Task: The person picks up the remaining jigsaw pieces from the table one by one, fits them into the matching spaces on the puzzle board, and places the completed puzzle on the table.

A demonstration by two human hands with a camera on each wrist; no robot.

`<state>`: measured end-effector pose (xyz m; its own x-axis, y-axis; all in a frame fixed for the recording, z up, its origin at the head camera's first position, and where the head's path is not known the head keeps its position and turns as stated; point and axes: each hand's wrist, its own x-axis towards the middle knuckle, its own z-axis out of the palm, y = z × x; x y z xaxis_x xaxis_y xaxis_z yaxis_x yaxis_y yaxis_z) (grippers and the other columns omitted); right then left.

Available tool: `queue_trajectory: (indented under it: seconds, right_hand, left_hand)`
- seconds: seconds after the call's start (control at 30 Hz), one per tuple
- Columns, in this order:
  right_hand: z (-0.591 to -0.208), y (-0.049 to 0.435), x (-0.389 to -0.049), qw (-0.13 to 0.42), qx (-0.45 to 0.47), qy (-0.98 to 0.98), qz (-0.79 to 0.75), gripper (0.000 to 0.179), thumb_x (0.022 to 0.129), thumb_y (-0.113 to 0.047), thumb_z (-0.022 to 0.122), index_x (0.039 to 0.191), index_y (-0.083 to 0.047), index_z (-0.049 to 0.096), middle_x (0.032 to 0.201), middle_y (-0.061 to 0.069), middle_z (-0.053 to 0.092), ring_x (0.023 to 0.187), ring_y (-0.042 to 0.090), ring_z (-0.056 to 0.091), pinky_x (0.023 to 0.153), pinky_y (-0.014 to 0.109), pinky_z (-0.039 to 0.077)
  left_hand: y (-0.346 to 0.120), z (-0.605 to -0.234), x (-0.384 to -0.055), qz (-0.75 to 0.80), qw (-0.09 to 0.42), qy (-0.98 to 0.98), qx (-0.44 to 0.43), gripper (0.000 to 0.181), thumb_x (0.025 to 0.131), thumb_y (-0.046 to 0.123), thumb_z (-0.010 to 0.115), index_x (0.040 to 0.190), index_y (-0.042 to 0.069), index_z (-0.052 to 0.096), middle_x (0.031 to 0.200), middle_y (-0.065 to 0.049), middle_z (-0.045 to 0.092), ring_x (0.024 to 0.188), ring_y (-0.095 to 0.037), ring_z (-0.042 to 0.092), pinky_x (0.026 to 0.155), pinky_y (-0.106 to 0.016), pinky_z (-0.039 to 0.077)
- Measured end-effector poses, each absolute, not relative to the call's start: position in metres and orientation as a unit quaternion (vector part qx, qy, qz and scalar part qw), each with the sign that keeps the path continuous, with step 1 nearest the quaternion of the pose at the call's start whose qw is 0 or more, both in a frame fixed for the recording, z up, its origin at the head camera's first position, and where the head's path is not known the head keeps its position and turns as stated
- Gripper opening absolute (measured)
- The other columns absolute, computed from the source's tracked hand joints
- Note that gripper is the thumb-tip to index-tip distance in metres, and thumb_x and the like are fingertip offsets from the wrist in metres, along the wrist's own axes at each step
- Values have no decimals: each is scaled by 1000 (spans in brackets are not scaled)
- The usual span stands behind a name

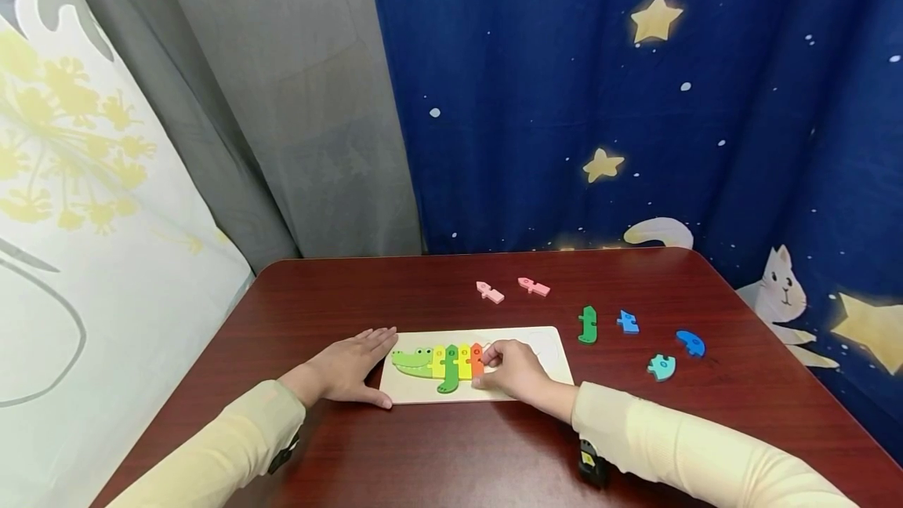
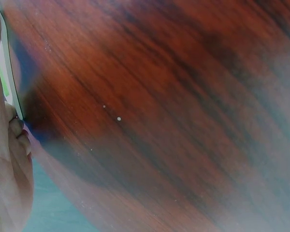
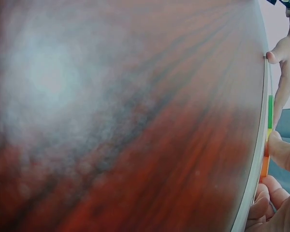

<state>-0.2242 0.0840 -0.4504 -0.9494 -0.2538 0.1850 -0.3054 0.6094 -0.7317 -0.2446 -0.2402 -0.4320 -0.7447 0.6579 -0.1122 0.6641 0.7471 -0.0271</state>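
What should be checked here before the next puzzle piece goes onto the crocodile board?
1. Board steadied: ok. The left hand lies flat at the left edge of the puzzle board.
2. Orange piece seated: cannot tell. The right hand has its fingers on it and hides its right side.
3. Earlier pieces in place: ok. The green crocodile head, yellow pieces and green leg piece sit in a row.
4. Loose pieces within view: ok. Two pink pieces, a green piece, two blue pieces and a teal piece lie on the table.
5. Right hand free: not ok; it rests on the orange piece.
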Motion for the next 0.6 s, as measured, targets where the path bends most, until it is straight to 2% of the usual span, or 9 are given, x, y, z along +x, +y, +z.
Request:
queue_trajectory:
  seconds: [0.33, 0.6]
  right_hand:
    - [-450, 85, -225, 19, 151, -887, 436, 31, 62, -16, 91, 80, -8, 68, 72, -4, 59, 69, 9, 51, 66, 27, 45]
    - [-448, 88, -227, 17, 146, -877, 457, 27, 65, -15, 90, 81, -6, 70, 72, -2, 60, 66, 9, 52, 62, 25, 45]
  left_hand:
    - [-241, -435, -245, -33, 50, 934, 352, 115, 76, 87, 42, 154, 4, 24, 159, -10, 21, 145, -25, 20, 115, -42, 23]
    - [-241, -434, -246, -38, 47, 932, 357, 115, 76, 87, 41, 154, 3, 25, 159, -11, 21, 145, -26, 21, 115, -41, 22]
